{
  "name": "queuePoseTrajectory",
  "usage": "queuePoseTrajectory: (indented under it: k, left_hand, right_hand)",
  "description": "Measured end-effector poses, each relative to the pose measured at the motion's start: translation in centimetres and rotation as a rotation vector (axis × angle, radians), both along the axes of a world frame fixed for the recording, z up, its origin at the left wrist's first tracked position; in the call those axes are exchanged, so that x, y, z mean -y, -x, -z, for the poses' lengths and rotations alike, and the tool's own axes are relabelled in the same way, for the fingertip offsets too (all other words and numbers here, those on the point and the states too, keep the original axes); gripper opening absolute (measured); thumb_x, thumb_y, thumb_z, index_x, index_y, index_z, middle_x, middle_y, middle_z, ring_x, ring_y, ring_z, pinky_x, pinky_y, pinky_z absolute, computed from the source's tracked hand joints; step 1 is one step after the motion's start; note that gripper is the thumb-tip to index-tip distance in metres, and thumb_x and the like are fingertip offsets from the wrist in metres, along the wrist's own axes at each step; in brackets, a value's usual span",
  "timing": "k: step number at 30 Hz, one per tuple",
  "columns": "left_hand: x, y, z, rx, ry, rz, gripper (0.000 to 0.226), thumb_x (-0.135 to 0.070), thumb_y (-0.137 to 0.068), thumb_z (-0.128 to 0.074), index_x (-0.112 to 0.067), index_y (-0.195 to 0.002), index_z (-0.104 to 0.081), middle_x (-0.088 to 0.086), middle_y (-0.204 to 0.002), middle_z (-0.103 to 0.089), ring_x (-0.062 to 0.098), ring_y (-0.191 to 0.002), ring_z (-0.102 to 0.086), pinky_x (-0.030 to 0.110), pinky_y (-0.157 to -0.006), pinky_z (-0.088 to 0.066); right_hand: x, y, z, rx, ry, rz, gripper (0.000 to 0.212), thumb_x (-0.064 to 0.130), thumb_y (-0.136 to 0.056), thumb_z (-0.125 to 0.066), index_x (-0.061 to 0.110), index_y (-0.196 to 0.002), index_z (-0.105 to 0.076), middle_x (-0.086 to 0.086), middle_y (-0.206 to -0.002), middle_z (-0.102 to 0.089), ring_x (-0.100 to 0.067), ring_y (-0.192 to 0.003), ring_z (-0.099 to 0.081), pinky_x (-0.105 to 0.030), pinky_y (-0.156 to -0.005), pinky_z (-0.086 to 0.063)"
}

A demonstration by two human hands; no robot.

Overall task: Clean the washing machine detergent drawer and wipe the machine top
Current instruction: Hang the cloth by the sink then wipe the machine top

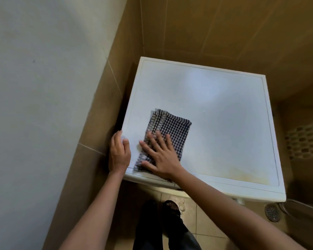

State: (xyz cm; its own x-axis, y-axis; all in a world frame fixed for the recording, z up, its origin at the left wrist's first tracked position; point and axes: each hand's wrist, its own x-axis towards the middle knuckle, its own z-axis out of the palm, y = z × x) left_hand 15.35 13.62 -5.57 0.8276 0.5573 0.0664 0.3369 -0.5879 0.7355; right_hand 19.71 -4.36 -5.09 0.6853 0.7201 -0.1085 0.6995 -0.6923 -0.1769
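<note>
Right hand (163, 159) spread flat on the cloth (175, 130) at the front-left corner of the top (215, 105).
The fingers were splayed and pressed the folded checked cloth down. The left hand (119, 154) rested on the left edge, thumb on the surface; whether its fingers curled round the rim could not be told. The cloth's near end lay at the front edge, so a pull toward the body would likely drag it off. Its folded layers might also bunch under uneven pressure. The yellowish stain (246, 175) at the front right sat well apart from the cloth, and short strokes could miss it. The drawer was hidden below the front edge, so its state could not be judged. The picture was soft, so fine dirt on the top could not be made out.
</note>
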Motion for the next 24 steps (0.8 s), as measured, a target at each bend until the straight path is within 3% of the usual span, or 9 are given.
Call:
queuePoseTrajectory:
  k: [3, 6, 9, 11, 13, 16, 18, 21, 24]
  left_hand:
    - [0.3, 0.1, 0.1, -0.024, -0.034, 0.018, 0.056, -0.038, -0.098, -0.03, 0.002, -0.13, -0.053, 0.022, -0.133, -0.053, 0.036, -0.121, -0.052, 0.043, -0.102, -0.043]
    - [0.6, 0.2, -0.1, -0.042, -0.039, 0.01, 0.06, -0.041, -0.097, -0.026, -0.001, -0.134, -0.052, 0.019, -0.137, -0.052, 0.033, -0.125, -0.05, 0.038, -0.103, -0.04]
    - [0.7, 0.1, -0.3, -0.049, -0.002, 0.005, 0.062, -0.042, -0.097, -0.025, -0.001, -0.135, -0.052, 0.018, -0.139, -0.051, 0.032, -0.127, -0.049, 0.034, -0.104, -0.036]
    - [0.6, 0.2, -0.4, -0.039, 0.006, 0.005, 0.062, -0.042, -0.097, -0.026, 0.0, -0.134, -0.052, 0.018, -0.138, -0.052, 0.033, -0.127, -0.049, 0.032, -0.105, -0.035]
    - [0.6, 0.3, -0.6, -0.041, 0.021, 0.01, 0.065, -0.045, -0.096, -0.026, 0.0, -0.136, -0.05, 0.019, -0.139, -0.051, 0.033, -0.128, -0.048, 0.033, -0.107, -0.034]
    - [0.6, 0.4, -0.8, -0.022, 0.024, 0.032, 0.079, -0.06, -0.095, -0.023, 0.002, -0.14, -0.043, 0.022, -0.141, -0.048, 0.034, -0.129, -0.046, 0.03, -0.107, -0.032]
    - [0.5, 0.5, -0.9, -0.005, 0.026, 0.048, 0.087, -0.066, -0.093, -0.02, 0.002, -0.143, -0.039, 0.023, -0.143, -0.044, 0.035, -0.13, -0.045, 0.036, -0.107, -0.034]
    - [0.4, 0.8, -1.0, 0.018, 0.003, 0.081, 0.091, -0.069, -0.09, -0.024, 0.004, -0.142, -0.038, 0.025, -0.143, -0.044, 0.036, -0.132, -0.044, 0.04, -0.109, -0.034]
    - [0.0, 1.0, -0.8, 0.03, -0.04, 0.172, 0.091, -0.068, -0.088, -0.032, 0.005, -0.141, -0.04, 0.024, -0.143, -0.045, 0.031, -0.132, -0.043, 0.035, -0.111, -0.032]
  right_hand:
    - [5.0, -1.4, -0.5, 0.026, 0.055, 0.089, 0.076, 0.077, -0.085, -0.017, 0.04, -0.151, -0.005, -0.01, -0.159, 0.013, -0.04, -0.143, 0.016, -0.063, -0.112, 0.007]
    - [7.5, -3.9, -0.6, -0.022, 0.009, 0.36, 0.08, 0.075, -0.086, -0.013, 0.033, -0.151, 0.007, -0.011, -0.156, 0.022, -0.033, -0.144, 0.02, -0.052, -0.114, 0.016]
    - [5.1, -7.0, -1.1, -0.148, -0.192, 0.745, 0.079, 0.066, -0.089, -0.012, 0.022, -0.151, 0.014, -0.015, -0.157, 0.019, -0.024, -0.145, 0.02, -0.048, -0.116, 0.014]
    - [1.5, -8.8, -1.1, -0.18, -0.192, 0.863, 0.079, 0.059, -0.091, -0.01, 0.013, -0.151, 0.011, -0.016, -0.158, 0.014, -0.026, -0.145, 0.018, -0.052, -0.116, 0.012]
    - [-2.1, -9.2, -0.7, -0.161, -0.111, 0.779, 0.077, 0.054, -0.091, -0.011, 0.009, -0.151, 0.006, -0.017, -0.158, 0.011, -0.029, -0.145, 0.015, -0.052, -0.116, 0.011]
    - [-6.6, -6.9, -0.4, -0.097, -0.048, 0.44, 0.072, 0.05, -0.094, -0.014, 0.011, -0.152, 0.003, -0.013, -0.159, 0.009, -0.027, -0.146, 0.013, -0.047, -0.118, 0.009]
    - [-8.1, -4.0, -0.3, -0.064, -0.033, 0.213, 0.069, 0.05, -0.095, -0.014, 0.014, -0.153, -0.001, -0.01, -0.16, 0.004, -0.025, -0.146, 0.012, -0.046, -0.118, 0.007]
    - [-7.5, -0.4, -0.1, -0.076, -0.032, -0.012, 0.063, 0.047, -0.098, -0.017, 0.02, -0.153, -0.004, -0.003, -0.161, 0.0, -0.02, -0.147, 0.012, -0.043, -0.118, 0.007]
    - [-4.4, 0.6, 0.0, -0.073, -0.03, -0.102, 0.06, 0.047, -0.096, -0.021, 0.027, -0.153, -0.013, 0.0, -0.16, -0.007, -0.02, -0.148, 0.002, -0.046, -0.117, -0.002]
